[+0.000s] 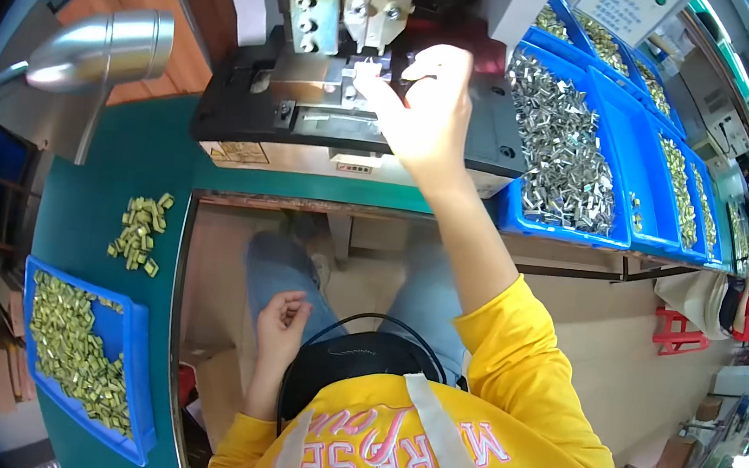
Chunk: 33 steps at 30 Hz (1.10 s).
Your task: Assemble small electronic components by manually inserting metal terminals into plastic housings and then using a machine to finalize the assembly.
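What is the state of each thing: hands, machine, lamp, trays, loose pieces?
Right hand: at the machine, fingers bent, grip unclear.
Left hand: half curled, nothing visibly held.
Machine: running or stopped, cannot tell.
Lamp: lit or not, cannot tell.
Left tray: partly filled.
Loose pieces: grouped on the table.
Silver-piece tray: well filled.
Tray beside it: few pieces.

A factory workshop — black-based press (pixel 304 80), blue bins (pixel 571 233) of small metal parts (pixel 561 149), green worktop (pixel 134 139), metal lamp (pixel 103 49).
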Motion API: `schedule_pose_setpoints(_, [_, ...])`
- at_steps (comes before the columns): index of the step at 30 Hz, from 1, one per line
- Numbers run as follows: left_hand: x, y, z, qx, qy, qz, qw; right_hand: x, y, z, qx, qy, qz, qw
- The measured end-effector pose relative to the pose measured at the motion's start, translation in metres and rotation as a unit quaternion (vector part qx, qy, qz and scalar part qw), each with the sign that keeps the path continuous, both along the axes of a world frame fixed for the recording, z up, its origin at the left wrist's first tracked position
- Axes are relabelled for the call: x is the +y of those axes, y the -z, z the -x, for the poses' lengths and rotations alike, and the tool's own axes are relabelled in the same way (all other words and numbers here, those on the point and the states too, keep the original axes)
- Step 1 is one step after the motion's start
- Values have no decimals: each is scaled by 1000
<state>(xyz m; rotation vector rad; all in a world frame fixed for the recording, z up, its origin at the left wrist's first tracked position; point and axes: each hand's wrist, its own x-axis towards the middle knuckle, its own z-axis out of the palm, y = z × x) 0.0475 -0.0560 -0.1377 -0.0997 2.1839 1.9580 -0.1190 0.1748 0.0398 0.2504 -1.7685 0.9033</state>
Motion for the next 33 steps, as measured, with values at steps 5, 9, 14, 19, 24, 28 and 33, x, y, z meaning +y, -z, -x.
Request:
schedule_pose_setpoints(5, [5, -9, 1, 0, 29, 11, 1000, 1, -1, -26, -60, -52, 45, 996])
schedule_pose_setpoints(9, [2, 5, 0, -4, 29, 18, 999, -2, 10, -82, -130, -124, 152, 972])
schedule_pose_setpoints(14, [-7, 45, 1, -41, 39, 27, 998, 10, 57, -147, -227, -209, 177, 934])
schedule_pose_setpoints(19, [-9, 87, -2, -7, 40, 85, 996, 10, 93, -176, -318, -231, 290, 872])
schedule_pose_setpoints(24, [-4, 91, 4, -8, 58, 95, 994, 5, 132, -184, -323, -248, 387, 827])
schedule_pose_setpoints(28, [-1, 94, 4, -6, 70, 94, 993, 8, 156, -181, -441, -212, 502, 713])
schedule_pose_setpoints(33, [-1, 105, 6, -3, 65, 66, 996, 5, 224, -184, -557, -229, 470, 645])
